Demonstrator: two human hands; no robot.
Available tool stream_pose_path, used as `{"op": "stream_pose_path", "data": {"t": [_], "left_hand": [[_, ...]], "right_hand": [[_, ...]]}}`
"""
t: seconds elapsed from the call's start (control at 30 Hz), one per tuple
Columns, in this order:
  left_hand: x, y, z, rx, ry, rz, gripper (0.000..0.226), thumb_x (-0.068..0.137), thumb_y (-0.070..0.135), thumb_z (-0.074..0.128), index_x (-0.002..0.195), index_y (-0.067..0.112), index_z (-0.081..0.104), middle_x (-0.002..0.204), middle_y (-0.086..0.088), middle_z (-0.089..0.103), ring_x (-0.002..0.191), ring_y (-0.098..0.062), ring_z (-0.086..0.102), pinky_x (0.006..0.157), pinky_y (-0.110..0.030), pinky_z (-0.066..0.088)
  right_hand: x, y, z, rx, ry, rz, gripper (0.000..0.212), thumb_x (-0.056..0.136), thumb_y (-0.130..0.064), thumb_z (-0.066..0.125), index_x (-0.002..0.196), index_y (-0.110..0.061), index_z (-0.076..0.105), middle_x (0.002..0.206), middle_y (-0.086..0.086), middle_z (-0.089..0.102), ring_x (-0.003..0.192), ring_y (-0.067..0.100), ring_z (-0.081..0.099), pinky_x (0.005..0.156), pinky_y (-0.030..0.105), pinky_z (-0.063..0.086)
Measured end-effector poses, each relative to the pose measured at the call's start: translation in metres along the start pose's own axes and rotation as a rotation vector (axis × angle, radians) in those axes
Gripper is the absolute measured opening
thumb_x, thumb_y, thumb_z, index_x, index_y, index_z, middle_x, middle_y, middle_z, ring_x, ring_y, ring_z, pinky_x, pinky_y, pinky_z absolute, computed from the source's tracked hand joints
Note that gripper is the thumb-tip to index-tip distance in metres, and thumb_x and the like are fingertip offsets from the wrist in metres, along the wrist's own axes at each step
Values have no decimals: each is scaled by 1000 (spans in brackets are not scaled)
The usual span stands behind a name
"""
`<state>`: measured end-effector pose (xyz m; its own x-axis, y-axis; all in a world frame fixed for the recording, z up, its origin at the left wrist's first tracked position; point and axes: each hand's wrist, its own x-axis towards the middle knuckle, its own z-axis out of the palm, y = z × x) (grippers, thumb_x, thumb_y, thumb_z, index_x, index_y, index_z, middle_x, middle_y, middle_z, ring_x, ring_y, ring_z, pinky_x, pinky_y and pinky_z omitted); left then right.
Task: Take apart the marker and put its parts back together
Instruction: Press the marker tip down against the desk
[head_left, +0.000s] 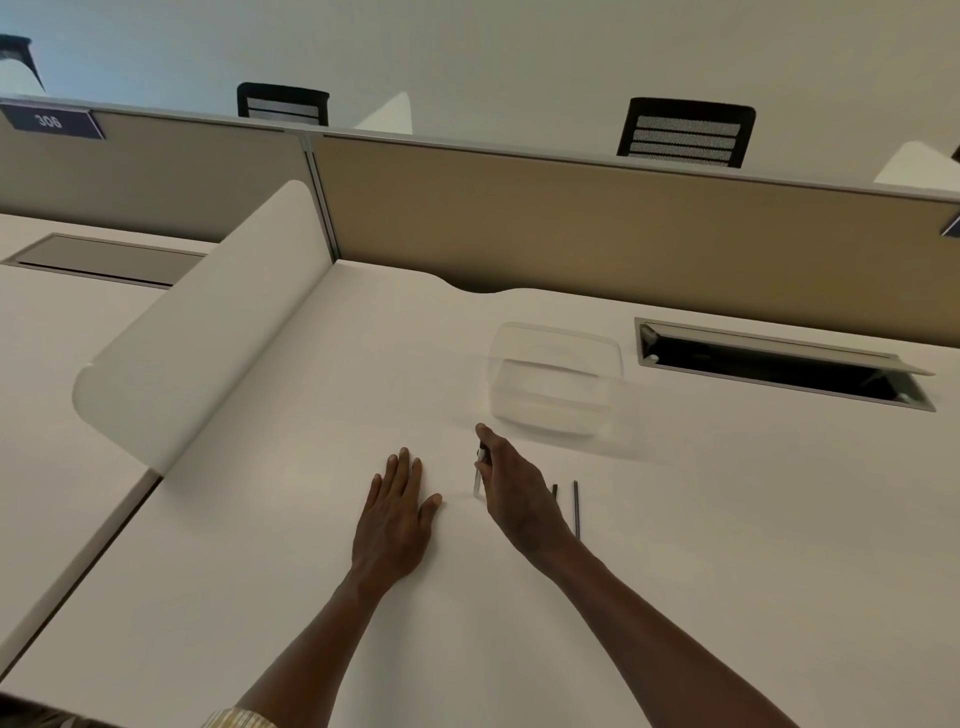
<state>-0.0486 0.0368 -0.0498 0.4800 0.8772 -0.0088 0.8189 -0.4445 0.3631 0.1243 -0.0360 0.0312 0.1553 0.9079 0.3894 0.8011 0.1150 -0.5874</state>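
My left hand (397, 512) lies flat on the white desk, fingers straight and together, holding nothing. My right hand (511, 488) is just to its right and grips a marker part (480, 470), a pale tube with a dark end that shows at the hand's left edge between thumb and fingers; most of it is hidden by the hand. To the right of that hand, two thin dark rods (575, 506) lie on the desk, one partly covered by the hand.
A clear plastic tray (556, 379) stands beyond my right hand. An open cable slot (779, 364) is at the back right. A white curved divider (208, 332) rises on the left, and a tan partition (571, 228) closes the desk's far side.
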Motion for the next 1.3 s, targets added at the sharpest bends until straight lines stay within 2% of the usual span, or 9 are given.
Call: {"op": "stream_pose_path", "data": {"t": [0.1, 0.2, 0.47, 0.57, 0.63, 0.8, 0.97, 1.1, 1.3], "left_hand": [[0, 0, 0, -7, -1, -3, 80, 91, 60, 5, 155, 13, 11, 163, -1, -2, 150, -13, -7, 121, -31, -1], [-1, 0, 0, 2, -5, -5, 81, 90, 60, 4, 155, 13, 11, 163, -1, -3, 150, -13, -7, 121, -31, -2], [0, -1, 2, 13, -3, -8, 80, 91, 60, 5, 155, 13, 12, 164, -1, -1, 150, -13, -6, 122, -31, -1], [0, 0, 1, 15, -3, -12, 80, 91, 60, 5, 155, 14, 11, 164, -1, -2, 151, -13, -6, 121, -31, -2], [0, 0, 1, 12, -2, -13, 79, 91, 60, 5, 155, 14, 11, 164, -1, -2, 151, -13, -7, 121, -30, -2], [0, -1, 1, 7, 0, -13, 78, 92, 59, 6, 155, 14, 11, 164, 0, -2, 151, -13, -6, 122, -32, 0], [1, -1, 3, 3, -2, -12, 76, 93, 58, 7, 155, 15, 11, 164, 0, -2, 150, -12, -7, 122, -32, 0], [1, -2, 3, 7, 2, -5, 77, 93, 58, 7, 155, 13, 13, 164, -1, -1, 150, -13, -6, 122, -32, 0], [0, -2, 3, 16, 7, -7, 78, 92, 59, 6, 155, 14, 11, 164, -1, -1, 150, -13, -6, 122, -32, 0]], "right_hand": [[0, -1, 2, 2, -5, -13, 45, 96, -6, 53, 138, -12, 38, 111, 7, 66, 98, 16, 64, 84, 14, 41], [-1, -2, 2, 11, -2, -10, 44, 97, -6, 52, 139, -12, 39, 113, 7, 65, 98, 16, 63, 84, 12, 38], [-1, -2, 1, 26, 8, 15, 46, 97, -7, 52, 139, -16, 36, 113, 6, 64, 101, 15, 62, 85, 18, 44], [3, -5, -2, 27, 45, 58, 46, 96, -6, 54, 138, -15, 38, 110, 4, 64, 98, 17, 63, 83, 17, 43], [7, -8, -6, 42, 76, 57, 50, 94, -5, 56, 136, -20, 35, 109, 5, 65, 95, 17, 64, 81, 18, 44], [15, -13, -7, 71, 92, 41, 51, 94, -4, 57, 134, -24, 31, 108, 5, 64, 92, 17, 64, 80, 25, 51], [0, -7, 4, 42, -31, -3, 48, 96, -6, 53, 139, -19, 35, 115, 4, 64, 101, 15, 63, 85, 18, 46], [2, -7, 4, 36, -32, -18, 46, 96, -5, 53, 137, -15, 38, 114, 6, 64, 99, 16, 63, 85, 19, 45], [1, -7, 3, 27, -12, -6, 47, 95, -6, 55, 136, -19, 37, 113, 5, 65, 99, 14, 63, 84, 8, 36]]}}
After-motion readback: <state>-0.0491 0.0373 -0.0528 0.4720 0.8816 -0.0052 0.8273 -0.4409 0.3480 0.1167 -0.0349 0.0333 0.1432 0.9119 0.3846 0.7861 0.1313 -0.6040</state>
